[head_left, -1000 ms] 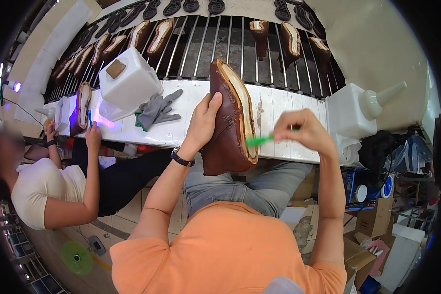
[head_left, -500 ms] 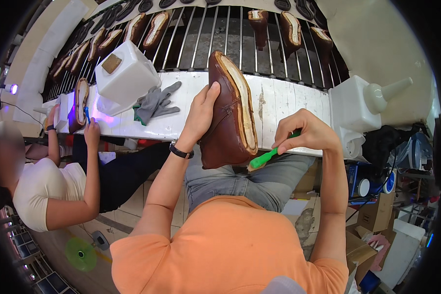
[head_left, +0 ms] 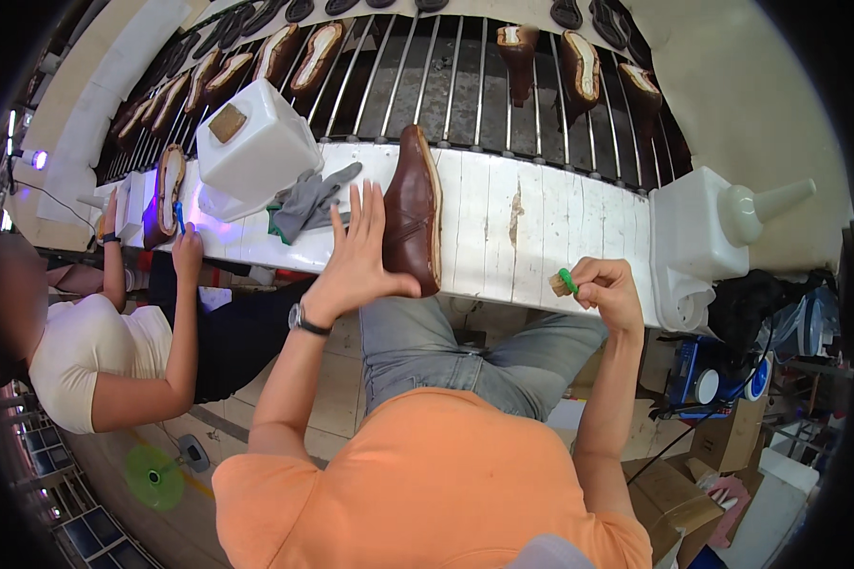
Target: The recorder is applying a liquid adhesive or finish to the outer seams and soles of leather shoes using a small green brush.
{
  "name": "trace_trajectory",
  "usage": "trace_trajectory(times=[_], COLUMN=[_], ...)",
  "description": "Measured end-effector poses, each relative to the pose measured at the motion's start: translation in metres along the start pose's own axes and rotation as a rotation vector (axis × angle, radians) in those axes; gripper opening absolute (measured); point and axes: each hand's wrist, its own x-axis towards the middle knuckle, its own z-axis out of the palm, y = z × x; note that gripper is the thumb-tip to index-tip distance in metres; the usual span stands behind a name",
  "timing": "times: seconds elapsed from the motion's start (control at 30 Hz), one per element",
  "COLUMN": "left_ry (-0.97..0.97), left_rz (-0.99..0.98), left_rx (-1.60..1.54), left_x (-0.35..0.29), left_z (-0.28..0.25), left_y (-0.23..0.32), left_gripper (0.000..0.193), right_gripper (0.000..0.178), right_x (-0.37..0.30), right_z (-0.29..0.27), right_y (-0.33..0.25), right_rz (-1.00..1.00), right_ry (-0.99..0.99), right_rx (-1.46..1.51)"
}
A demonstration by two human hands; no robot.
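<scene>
A brown leather shoe upper rests on its side on the white bench, its pale underside edge facing right. My left hand is open beside it, fingers spread; the thumb overlaps the shoe's near end, and whether it touches I cannot tell. Over the bench's front edge, my right hand is closed on a small green-handled brush with tan bristles pointing left. A grey glove with green trim lies just beyond my left fingers.
Beyond the bench, metal rollers carry several brown shoe uppers. A white container stands left; another with a spout stands right. At left, a co-worker holds a blue-handled brush at a shoe. Cardboard boxes sit lower right.
The shoe upper has gone from my left hand's grip down onto the bench, turned onto its side. My left hand has opened. My right hand has moved the brush away to the right.
</scene>
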Motion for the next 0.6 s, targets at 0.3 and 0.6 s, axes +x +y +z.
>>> trace_trajectory(times=[0.3,0.6], left_ry=[-0.026,0.136], left_rz=[0.012,-0.114], left_rx=[0.151,-0.903], left_x=[-0.013,0.005], left_z=[0.003,-0.006], left_y=[0.008,0.006], left_gripper=[0.132,0.107], right_gripper=[0.008,0.006], right_x=[-0.004,-0.029], right_z=[-0.011,-0.02], right_y=[0.015,0.023], right_rz=[-0.006,-0.045], right_ry=[0.058,0.13], right_rx=[0.079,0.18])
